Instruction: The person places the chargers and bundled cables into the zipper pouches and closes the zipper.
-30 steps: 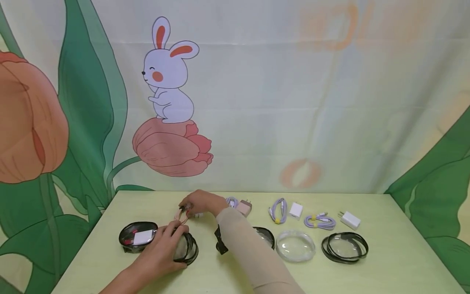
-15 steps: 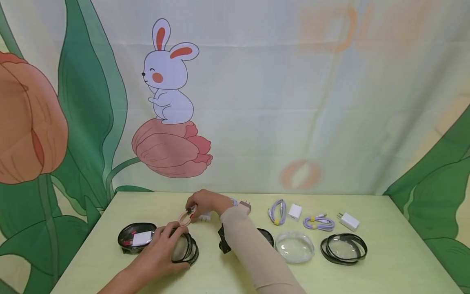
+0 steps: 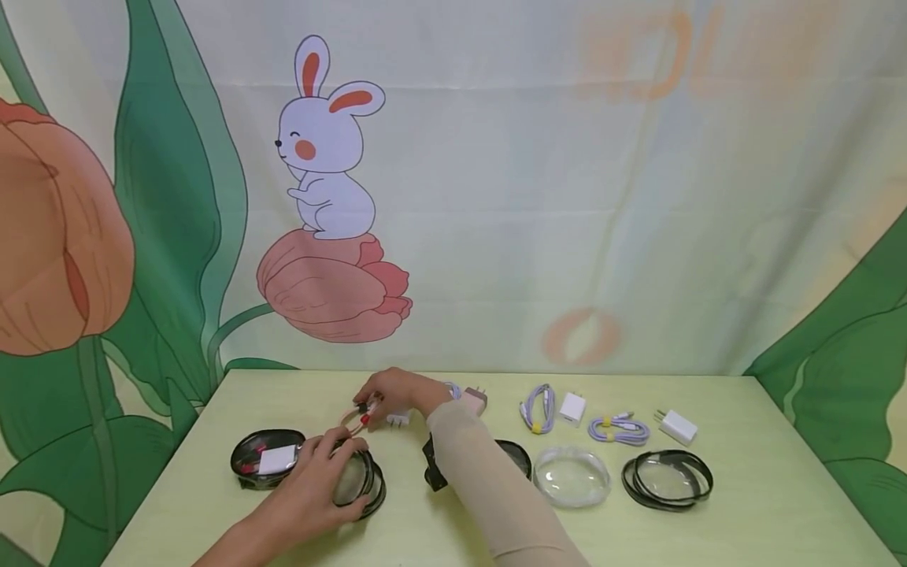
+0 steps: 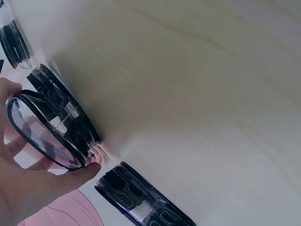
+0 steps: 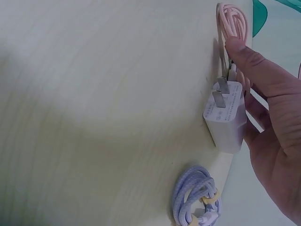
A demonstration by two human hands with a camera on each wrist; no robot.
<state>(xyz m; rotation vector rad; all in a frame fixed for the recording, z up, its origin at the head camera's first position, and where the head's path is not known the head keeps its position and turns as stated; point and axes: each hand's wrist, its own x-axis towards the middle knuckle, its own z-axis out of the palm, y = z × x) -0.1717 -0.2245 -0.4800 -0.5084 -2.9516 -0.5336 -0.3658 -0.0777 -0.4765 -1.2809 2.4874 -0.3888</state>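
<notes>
My left hand grips a clear round case with a black zip edge, toward the table's left. In the left wrist view its transparent lid stands raised between my thumb and fingers. Behind the case, my right hand pinches a coiled pink cable, with a small red piece near my fingertips. The right wrist view shows the thumb pressed on the pink coil. Just beside that hand is a white charger plug, prongs showing, and a bundled purple cable lies nearby.
Left of my left hand sits a black-edged case containing a white charger. My right sleeve partly covers another black case. Farther right are a white-edged case and a black-edged one. Purple cables and white chargers lie behind them.
My right hand has shifted slightly right with the pink cable, showing more of the white charger. The left hand stays on the case; its black edges have spread a little.
</notes>
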